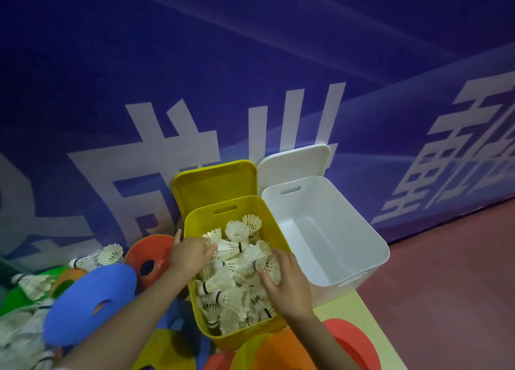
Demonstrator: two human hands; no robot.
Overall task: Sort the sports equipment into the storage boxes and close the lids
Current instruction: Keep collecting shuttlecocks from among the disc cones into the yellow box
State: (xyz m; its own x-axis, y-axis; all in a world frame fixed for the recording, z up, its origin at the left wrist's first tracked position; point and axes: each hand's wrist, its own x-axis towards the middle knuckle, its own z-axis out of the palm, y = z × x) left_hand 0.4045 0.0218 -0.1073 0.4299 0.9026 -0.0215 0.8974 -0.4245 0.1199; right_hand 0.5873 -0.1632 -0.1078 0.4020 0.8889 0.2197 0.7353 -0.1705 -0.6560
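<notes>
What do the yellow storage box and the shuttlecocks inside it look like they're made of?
The yellow storage box looks like moulded plastic with a smooth matte finish, judging by its rounded corners and cut-out handle slot. The white shuttlecocks appear to be real feather skirts, going by separate vanes, though synthetic is possible.

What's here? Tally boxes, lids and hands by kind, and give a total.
Boxes: 2 (yellow box, white box)
Lids: 2 (yellow lid, white lid)
Hands: 2 (left hand, right hand)
Total: 6
</notes>
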